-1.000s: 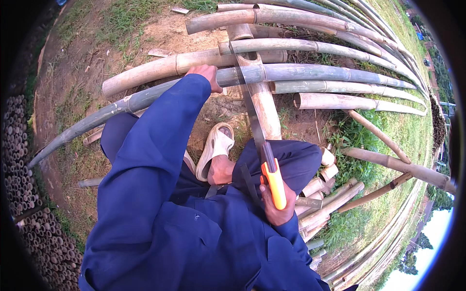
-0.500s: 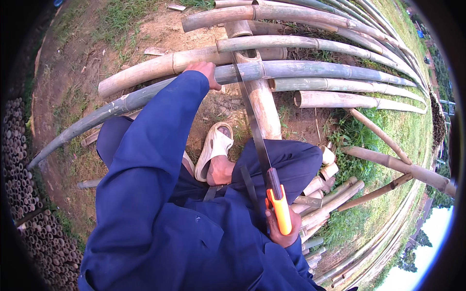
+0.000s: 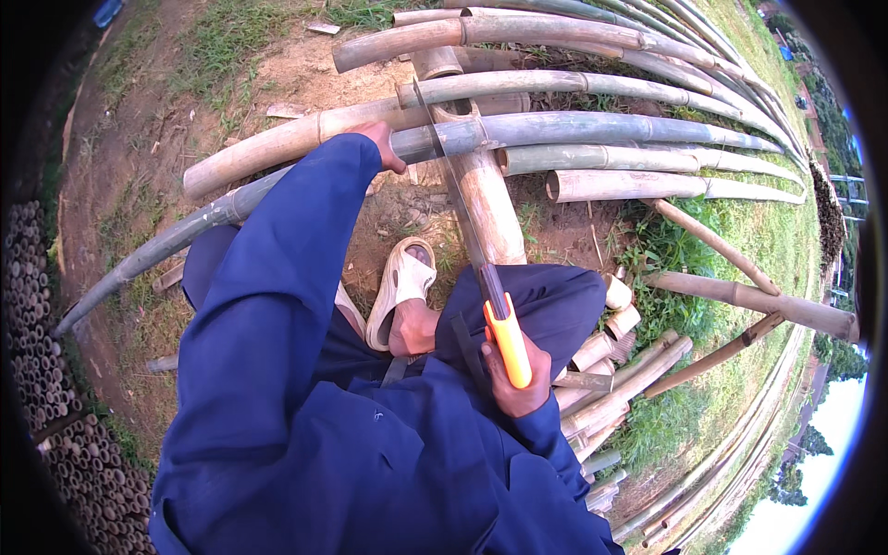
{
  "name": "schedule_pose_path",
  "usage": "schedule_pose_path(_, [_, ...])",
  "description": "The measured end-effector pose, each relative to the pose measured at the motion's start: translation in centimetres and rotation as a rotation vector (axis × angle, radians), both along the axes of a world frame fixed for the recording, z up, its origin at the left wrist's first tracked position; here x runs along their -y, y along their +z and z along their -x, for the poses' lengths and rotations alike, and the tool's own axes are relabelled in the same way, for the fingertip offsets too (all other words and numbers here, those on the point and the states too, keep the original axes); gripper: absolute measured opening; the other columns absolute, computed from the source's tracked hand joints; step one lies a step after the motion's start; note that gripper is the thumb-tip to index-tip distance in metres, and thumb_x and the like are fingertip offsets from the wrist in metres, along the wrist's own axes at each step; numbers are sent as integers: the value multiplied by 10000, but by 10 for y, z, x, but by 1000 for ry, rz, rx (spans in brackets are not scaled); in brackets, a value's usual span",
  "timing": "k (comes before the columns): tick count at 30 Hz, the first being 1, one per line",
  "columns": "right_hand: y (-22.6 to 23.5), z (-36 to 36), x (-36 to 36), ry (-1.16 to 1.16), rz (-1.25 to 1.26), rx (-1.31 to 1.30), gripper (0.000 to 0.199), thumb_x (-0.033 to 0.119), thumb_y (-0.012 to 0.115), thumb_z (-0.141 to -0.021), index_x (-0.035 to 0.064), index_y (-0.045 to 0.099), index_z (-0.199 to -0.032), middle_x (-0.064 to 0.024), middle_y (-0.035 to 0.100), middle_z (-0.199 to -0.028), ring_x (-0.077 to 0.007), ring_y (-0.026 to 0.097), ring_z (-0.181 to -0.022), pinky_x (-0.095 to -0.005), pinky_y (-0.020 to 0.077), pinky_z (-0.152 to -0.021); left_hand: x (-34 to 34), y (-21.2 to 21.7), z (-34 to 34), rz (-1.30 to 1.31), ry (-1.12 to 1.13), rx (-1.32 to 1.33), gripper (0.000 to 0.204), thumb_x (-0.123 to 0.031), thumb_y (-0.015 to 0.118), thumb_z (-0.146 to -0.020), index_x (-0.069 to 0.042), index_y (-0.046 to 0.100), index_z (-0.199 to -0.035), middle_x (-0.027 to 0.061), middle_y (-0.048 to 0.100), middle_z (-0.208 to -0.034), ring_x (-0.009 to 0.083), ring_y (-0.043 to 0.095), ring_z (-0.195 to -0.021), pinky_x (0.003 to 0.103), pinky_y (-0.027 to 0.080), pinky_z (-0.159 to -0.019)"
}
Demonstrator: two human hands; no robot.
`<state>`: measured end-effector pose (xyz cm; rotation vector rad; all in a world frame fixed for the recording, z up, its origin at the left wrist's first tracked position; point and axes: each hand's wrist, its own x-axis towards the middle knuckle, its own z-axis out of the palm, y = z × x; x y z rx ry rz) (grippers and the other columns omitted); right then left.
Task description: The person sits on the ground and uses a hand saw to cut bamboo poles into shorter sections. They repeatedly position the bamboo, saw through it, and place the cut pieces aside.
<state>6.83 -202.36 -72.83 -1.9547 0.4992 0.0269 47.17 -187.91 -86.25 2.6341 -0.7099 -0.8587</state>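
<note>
l hand (image 3: 379,146) closed on pole (image 3: 546,129), which lies across log (image 3: 492,205); r hand (image 3: 524,388) w/ fingers wrapped round handle (image 3: 507,340) of saw (image 3: 495,291), blade (image 3: 461,199) on pole just r of l hand. looks like sawing step; next stroke prob. needs steady pole, blade in line.

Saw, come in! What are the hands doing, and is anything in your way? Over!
Right hand gripping orange-handled saw. Left hand clasping grey-green bamboo pole. Blade across that pole; neighbouring pole at blade tip, contact unclear.

Stacked bamboo ends (image 3: 92,476) and leafy weeds (image 3: 675,252)
</note>
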Motion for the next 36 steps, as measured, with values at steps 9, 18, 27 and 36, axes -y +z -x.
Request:
schedule_pose_path(9, [6,-8,2,-30,-67,-24,241,15,724,-914,-52,689,-1143,-175,725,-828,-217,730,-730,-333,543,-690,-1,-18,-9,30,-11,-129,714,-457,867,-580,1,764,-1118,223,755,-1110,356,731,-1047,441,554,-961])
schedule_pose_path(18, [3,-7,3,-60,-84,8,228,11,710,-928,-46,690,-1149,-141,731,-840,-208,720,-720,-321,552,-701,-2,-28,46,1,-28,640,636,-384,871,-673,-45,585,-1128,200,752,-1000,327,736,-1010,463,564,-909])
schedule_pose_path(27, [42,57,-2,-26,3,3,279,26,719,-927,-41,677,-1195,-119,725,-810,-182,704,-688,-292,536,-685,2,-10,42,-106,-54,391,543,-307,829,-723,-20,627,-1137,213,750,-1050,366,741,-1005,464,586,-901])
schedule_pose_path(36, [38,46,-5,0,30,-20,265,8,714,-941,-48,685,-1198,-94,739,-910,-130,675,-757,-271,523,-708,1,-7,33,-123,-57,274,645,-397,837,-699,-35,666,-1205,212,755,-1072,368,733,-1040,478,568,-948])
